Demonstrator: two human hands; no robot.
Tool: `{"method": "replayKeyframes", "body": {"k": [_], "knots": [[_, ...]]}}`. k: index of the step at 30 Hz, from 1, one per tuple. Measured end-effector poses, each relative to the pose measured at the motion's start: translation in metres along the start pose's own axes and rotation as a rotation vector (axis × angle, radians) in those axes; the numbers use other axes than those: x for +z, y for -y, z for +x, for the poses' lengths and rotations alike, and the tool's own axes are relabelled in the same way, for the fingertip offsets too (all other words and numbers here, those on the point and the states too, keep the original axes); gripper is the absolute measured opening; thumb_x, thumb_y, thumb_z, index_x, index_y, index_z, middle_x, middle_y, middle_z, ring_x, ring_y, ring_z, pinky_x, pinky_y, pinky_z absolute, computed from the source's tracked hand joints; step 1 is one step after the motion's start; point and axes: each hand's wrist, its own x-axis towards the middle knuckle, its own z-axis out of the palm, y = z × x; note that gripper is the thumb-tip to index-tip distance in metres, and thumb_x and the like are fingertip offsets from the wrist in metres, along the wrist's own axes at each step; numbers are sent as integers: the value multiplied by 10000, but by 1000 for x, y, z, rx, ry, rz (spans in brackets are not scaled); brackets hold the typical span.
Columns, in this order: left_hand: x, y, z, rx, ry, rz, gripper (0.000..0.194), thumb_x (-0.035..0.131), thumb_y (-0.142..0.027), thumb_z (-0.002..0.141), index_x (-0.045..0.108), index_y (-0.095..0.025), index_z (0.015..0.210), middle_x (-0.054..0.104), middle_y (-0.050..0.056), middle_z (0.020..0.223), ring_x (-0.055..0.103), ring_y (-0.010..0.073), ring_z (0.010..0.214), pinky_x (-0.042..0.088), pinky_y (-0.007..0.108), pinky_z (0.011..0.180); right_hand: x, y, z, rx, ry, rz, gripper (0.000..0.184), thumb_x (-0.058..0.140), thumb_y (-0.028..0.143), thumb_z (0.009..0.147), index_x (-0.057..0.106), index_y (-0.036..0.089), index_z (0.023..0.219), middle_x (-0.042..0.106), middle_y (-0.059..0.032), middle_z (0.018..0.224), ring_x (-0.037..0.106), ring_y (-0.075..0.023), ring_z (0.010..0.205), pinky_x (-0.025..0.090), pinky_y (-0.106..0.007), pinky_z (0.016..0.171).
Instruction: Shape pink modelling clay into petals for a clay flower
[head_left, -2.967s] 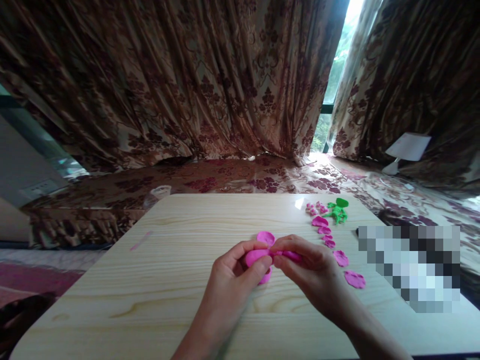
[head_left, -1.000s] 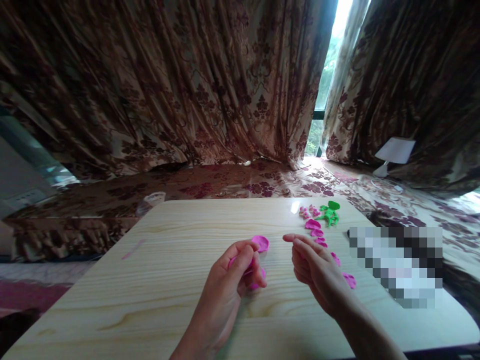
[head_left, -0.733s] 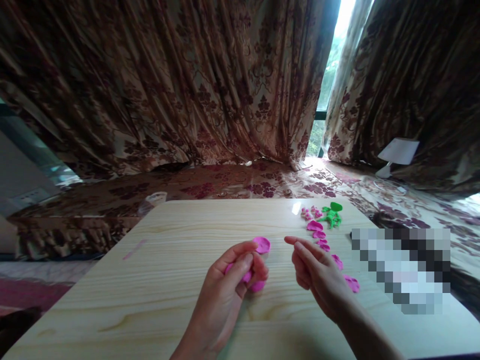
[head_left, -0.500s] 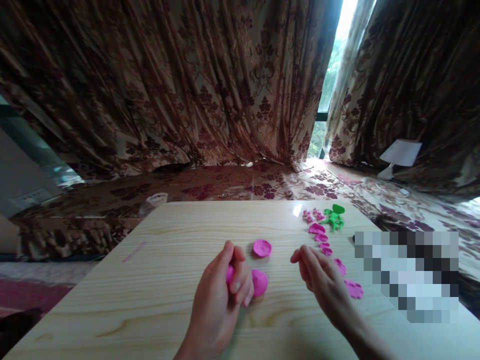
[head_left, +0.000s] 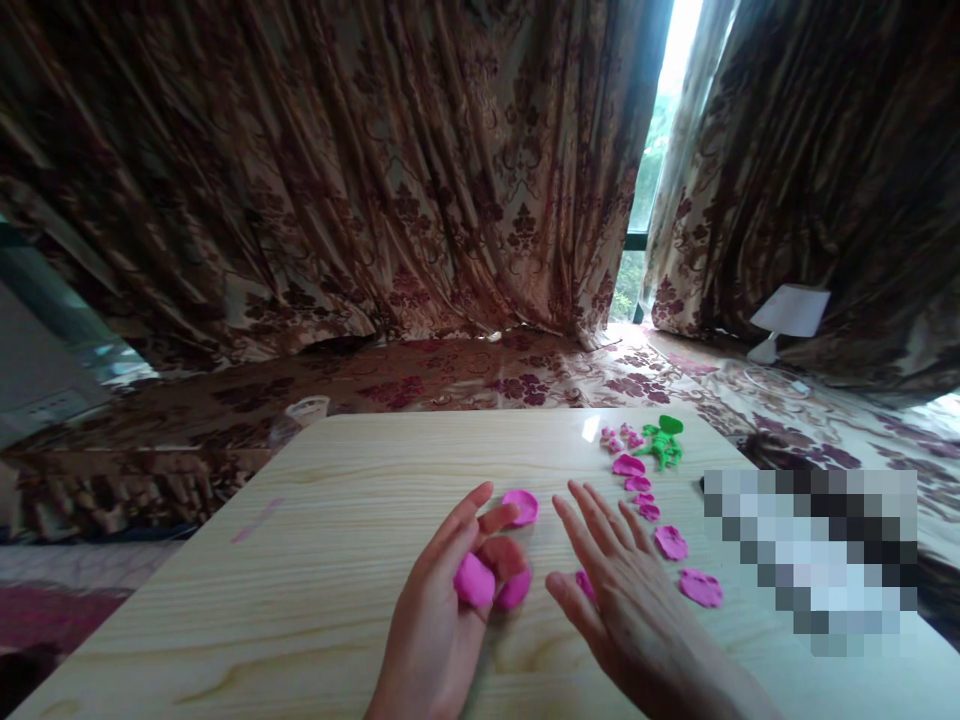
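A lump of pink modelling clay [head_left: 474, 580] rests in my left hand [head_left: 442, 610], its fingers curled loosely around it. Just right of those fingers, a second pink clay lump [head_left: 516, 590] is partly hidden on the table. Beyond them lies a flat pink clay disc [head_left: 520, 508]. My right hand [head_left: 619, 585] is palm down with its fingers spread. Between its thumb and forefinger shows a bit of pink clay [head_left: 584, 584]; whether it touches the palm or lies on the table, I cannot tell.
Flattened pink clay pieces [head_left: 671, 542] run in a line along the right of the wooden table [head_left: 315, 560]. Small pink clay bits [head_left: 621, 437] and green clay shapes [head_left: 663, 445] are at the far right. A blurred-out patch [head_left: 810, 560] covers the right edge. Behind stands a white lamp [head_left: 792, 310].
My right hand has gone from pinched fingers to spread ones and moved slightly left, with a pink bit now showing beneath it. My left fingers have loosened, baring more of the held lump.
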Motion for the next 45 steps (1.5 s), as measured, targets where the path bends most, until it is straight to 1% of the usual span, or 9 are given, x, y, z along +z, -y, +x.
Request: {"method": "replayKeyframes", "body": {"k": [5,11,17,20,25,30,35,40,45], "knots": [[8,16,-19,-60,208,-94,372,537,-288,816,571,-293,1186,513,17,1318,383,227,1269,352,354,1015,-18,41,14,-126,-95,336,647,352,350,920,22,161,1444,44,-69,1509,66,-222,1375,200,-457,1096],[-8,-5,-17,-87,208,-231,427,392,-476,849,480,-386,1256,545,-34,1286,349,204,1294,309,362,1049,41,82,20,-224,-304,398,663,437,195,897,64,252,1443,255,-73,1464,196,-267,1349,172,-553,1076],[-19,1,-24,-48,170,-273,440,285,-466,890,412,-390,1304,481,-72,1341,245,148,1338,230,302,1078,43,97,16,-94,-191,530,779,557,321,816,122,156,1440,121,-117,1493,123,-324,1354,154,-539,1085],[-23,0,-25,-12,121,-229,498,312,-522,864,409,-345,1319,472,-44,1352,248,163,1338,228,300,1081,48,106,12,-158,-261,519,575,430,155,893,218,258,1417,401,-67,1394,304,-251,1312,248,-513,1068],[-24,3,-32,-53,99,-208,539,344,-593,821,434,-366,1302,524,-41,1301,286,223,1325,294,351,1061,37,102,16,-91,-208,613,786,527,317,840,57,141,1444,66,-90,1505,93,-300,1363,158,-517,1094],[-29,-3,-31,29,78,-166,573,385,-628,782,398,-407,1311,505,-68,1318,231,183,1346,275,297,1062,38,107,17,-179,-235,565,606,422,164,904,145,275,1432,402,-41,1396,303,-233,1315,243,-496,1079],[-27,1,-28,-90,144,-147,545,363,-613,802,490,-353,1264,550,-31,1273,254,218,1338,279,352,1063,33,97,20,-101,-255,618,766,483,330,860,23,149,1444,37,-81,1509,66,-285,1369,122,-521,1099],[-13,-3,-25,71,93,-160,554,358,-624,796,498,-346,1255,523,-28,1305,264,206,1334,281,351,1061,40,92,23,-318,-276,566,670,422,171,894,48,271,1441,314,-44,1447,239,-230,1341,183,-492,1097],[-2,7,-28,-64,162,-140,553,350,-626,796,568,-313,1197,548,9,1276,266,252,1330,281,405,1057,26,83,22,-84,-278,616,721,432,295,872,14,169,1446,14,-59,1514,47,-276,1373,115,-512,1105]]}}
